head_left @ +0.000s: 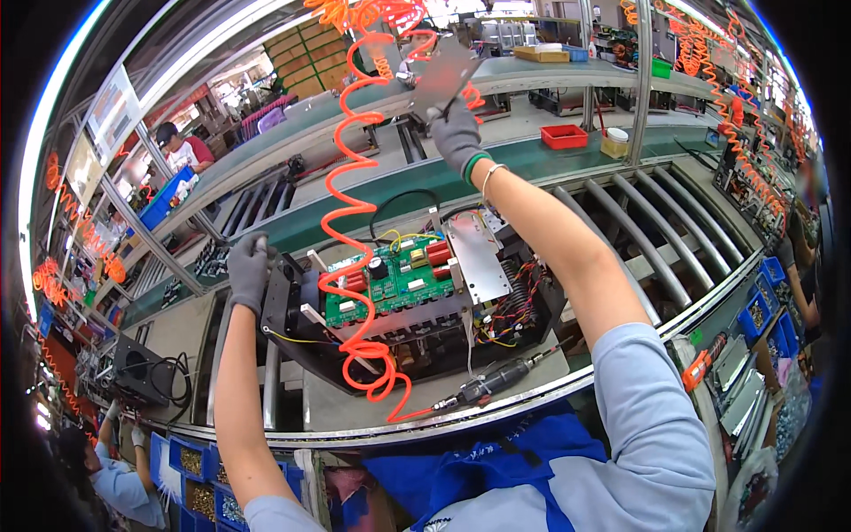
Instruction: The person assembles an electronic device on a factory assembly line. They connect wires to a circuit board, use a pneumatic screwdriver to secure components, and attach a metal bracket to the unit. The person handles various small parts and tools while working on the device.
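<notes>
- A busy workshop with a roller line [640,241] fills the background; under the chassis lies a grey worktop [332,399]
- The open black chassis [434,350] sits between and below the two hands, just right of the left hand [248,270]; it is probably heavy and stiff, best taken by its end walls, clear of the fragile-looking green circuit board [403,288] and loose wires [510,315]
- The left hand's gloved fingers are curled by the chassis's near-left end; I cannot tell whether they grip it
- The raised right hand [450,111] pinches a flat panel [443,78] by its lower edge; it looks light and stiff, perhaps slippery in gloves
- An orange coiled hose [368,349] hangs between the hands across the board, in the way; a screwdriver [492,381] lies well below the right hand; a red bin [564,136] stands to its right
</notes>
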Demonstrator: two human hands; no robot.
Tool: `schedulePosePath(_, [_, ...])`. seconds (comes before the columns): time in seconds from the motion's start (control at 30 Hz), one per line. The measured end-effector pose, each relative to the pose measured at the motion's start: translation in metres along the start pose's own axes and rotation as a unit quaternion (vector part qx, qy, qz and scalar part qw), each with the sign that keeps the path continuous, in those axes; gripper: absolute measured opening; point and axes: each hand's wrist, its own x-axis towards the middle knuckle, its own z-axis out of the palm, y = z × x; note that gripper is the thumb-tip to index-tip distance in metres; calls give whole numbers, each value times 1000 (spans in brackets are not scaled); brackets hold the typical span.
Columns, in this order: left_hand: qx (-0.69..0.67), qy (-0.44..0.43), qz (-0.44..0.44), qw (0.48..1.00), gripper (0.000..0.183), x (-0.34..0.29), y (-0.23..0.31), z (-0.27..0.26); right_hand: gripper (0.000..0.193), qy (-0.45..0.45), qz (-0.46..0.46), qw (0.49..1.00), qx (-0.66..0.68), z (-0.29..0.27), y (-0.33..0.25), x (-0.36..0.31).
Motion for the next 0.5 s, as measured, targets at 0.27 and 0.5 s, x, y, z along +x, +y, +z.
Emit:
schedulePosePath(0.27, [110, -140, 128, 976, 22, 19, 3, 29, 33, 2, 35, 999, -33, -11, 24, 7])
schedulePosePath(0.5, [-38, -251, -19, 967, 23, 22, -10, 23, 31, 34, 7, 999, -8, -2, 32, 17])
